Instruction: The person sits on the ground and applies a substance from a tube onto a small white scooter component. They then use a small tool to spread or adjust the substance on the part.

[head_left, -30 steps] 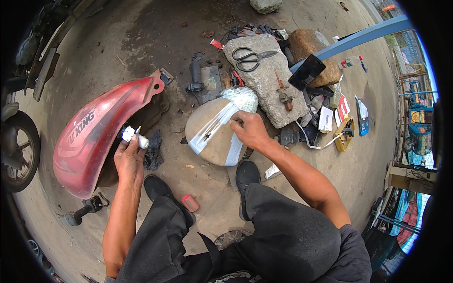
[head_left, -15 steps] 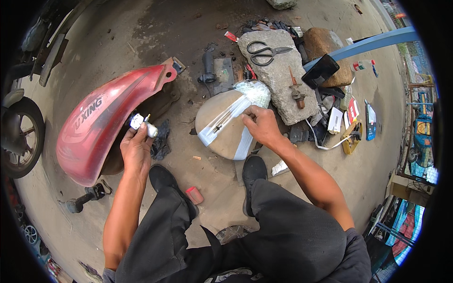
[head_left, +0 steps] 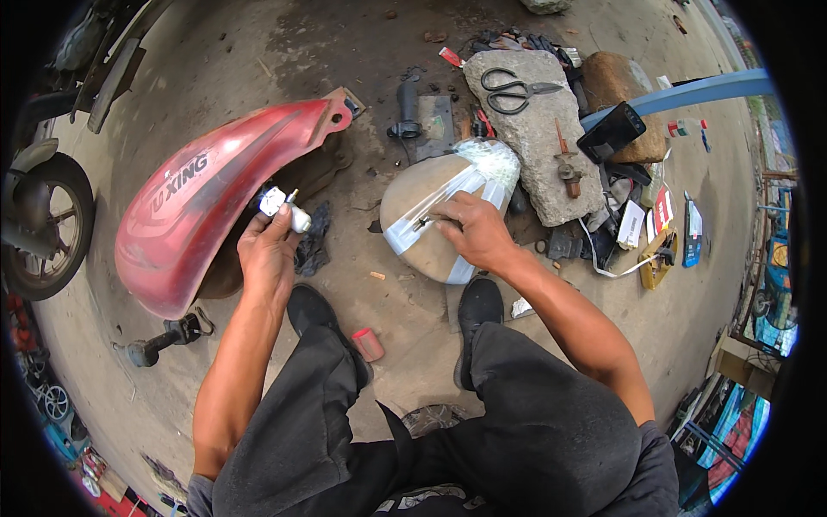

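Note:
My left hand (head_left: 269, 250) is closed on a small fuel valve (head_left: 299, 221), which has a white rounded bowl and a brass-coloured stub. It is held up beside the open edge of a red motorcycle fuel tank (head_left: 198, 194), lying on the ground. My right hand (head_left: 476, 228) is over a rounded tan pad (head_left: 420, 189) wrapped with clear tape. Its thumb and fingers pinch at a small dark metal piece (head_left: 422, 222) on the tape. The fingers partly cover that piece, so its kind is unclear.
A rough concrete slab (head_left: 525, 112) bears black scissors (head_left: 514, 89) and a rusty valve (head_left: 567, 164). A black phone (head_left: 613, 132) leans beside a brown stone. A red cylinder (head_left: 368, 345) lies between my shoes. A motorcycle wheel (head_left: 52, 228) stands at left; a blue bar crosses at right.
My right hand has moved left across the tan pad, and its fingers have reached the small dark metal piece. My left hand keeps hold of the fuel valve. The whole view has shifted slightly.

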`<state>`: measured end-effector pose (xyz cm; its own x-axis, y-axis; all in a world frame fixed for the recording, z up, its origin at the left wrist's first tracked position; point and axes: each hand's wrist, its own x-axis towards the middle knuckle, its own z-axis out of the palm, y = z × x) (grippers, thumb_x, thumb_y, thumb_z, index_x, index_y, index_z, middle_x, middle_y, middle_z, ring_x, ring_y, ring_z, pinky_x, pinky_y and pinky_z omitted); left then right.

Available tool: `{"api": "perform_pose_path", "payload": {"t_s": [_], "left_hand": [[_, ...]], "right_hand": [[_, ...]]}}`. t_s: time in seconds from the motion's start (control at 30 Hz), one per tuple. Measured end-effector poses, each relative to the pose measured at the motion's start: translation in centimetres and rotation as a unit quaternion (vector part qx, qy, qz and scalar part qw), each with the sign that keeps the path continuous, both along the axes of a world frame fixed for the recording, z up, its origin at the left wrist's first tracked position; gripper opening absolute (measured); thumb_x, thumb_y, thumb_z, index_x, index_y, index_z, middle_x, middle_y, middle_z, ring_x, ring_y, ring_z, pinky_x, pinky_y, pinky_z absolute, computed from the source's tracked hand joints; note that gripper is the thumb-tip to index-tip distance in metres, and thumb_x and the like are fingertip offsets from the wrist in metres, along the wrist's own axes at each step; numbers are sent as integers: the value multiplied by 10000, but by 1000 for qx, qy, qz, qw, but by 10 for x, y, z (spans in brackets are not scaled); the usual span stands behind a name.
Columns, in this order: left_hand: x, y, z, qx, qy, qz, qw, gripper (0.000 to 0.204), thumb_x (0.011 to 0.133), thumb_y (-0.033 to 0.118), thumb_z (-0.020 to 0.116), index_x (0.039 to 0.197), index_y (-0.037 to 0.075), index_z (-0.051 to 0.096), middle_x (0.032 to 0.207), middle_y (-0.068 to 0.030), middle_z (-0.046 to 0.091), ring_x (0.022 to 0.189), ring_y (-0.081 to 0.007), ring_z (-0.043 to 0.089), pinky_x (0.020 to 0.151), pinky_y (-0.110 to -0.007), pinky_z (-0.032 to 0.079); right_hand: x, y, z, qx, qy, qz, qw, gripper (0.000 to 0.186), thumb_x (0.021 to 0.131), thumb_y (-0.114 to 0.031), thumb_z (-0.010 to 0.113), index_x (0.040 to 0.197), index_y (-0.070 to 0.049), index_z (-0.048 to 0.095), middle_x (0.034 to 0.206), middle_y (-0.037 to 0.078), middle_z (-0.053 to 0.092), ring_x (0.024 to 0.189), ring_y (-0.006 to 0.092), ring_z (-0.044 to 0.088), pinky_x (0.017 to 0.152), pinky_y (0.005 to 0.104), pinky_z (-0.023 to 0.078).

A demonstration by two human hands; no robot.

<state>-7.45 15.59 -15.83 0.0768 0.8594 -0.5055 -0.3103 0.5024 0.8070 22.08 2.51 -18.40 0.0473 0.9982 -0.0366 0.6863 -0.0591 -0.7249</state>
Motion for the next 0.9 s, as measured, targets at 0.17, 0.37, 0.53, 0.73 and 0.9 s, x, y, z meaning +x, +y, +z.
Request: {"api": "perform_pose_path", "payload": {"t_s": [0.17, 0.37, 0.53, 0.73, 0.9], "left_hand": [[-2, 0, -3, -2, -2, 0, 1000, 249, 909, 64, 682, 1097, -56, 571, 1012, -108, 635, 893, -205, 644, 824, -382, 555], [0, -1, 3, -8, 8, -8, 1000, 248, 920, 81, 666, 1129, -3, 563, 1041, -77, 634, 942, -199, 641, 876, -411, 521], [1, -1, 5, -20, 8, 0, 1000, 244, 914, 79, 676, 1115, -16, 576, 1030, -68, 633, 916, -180, 637, 872, -393, 523], [2, -1, 4, -23, 5, 5, 1000, 234, 912, 71, 675, 1109, -16, 584, 1032, -66, 634, 918, -176, 637, 857, -380, 531], [2, -1, 5, -19, 4, 2, 1000, 247, 916, 68, 668, 1128, -25, 579, 1038, -73, 633, 921, -179, 637, 852, -377, 536]], "right_hand": [[-2, 9, 2, 15, -61, 53, 997, 197, 807, -81, 693, 1002, -105, 692, 898, 95, 603, 819, 333, 629, 673, 440, 495], [-5, 12, -2, 34, -40, 65, 997, 180, 795, -75, 705, 973, -100, 696, 896, 88, 602, 808, 327, 631, 673, 427, 502], [-9, 15, 2, 30, -40, 58, 997, 146, 796, -62, 704, 941, -82, 695, 861, 99, 599, 794, 331, 624, 675, 425, 496], [-9, 14, -1, 28, -47, 53, 997, 143, 793, -57, 704, 932, -47, 673, 869, 121, 599, 804, 350, 615, 671, 424, 492], [-16, 19, -8, -17, 123, -15, 992, 128, 837, -56, 677, 948, 3, 654, 884, 112, 624, 750, 244, 602, 671, 358, 484]]}}
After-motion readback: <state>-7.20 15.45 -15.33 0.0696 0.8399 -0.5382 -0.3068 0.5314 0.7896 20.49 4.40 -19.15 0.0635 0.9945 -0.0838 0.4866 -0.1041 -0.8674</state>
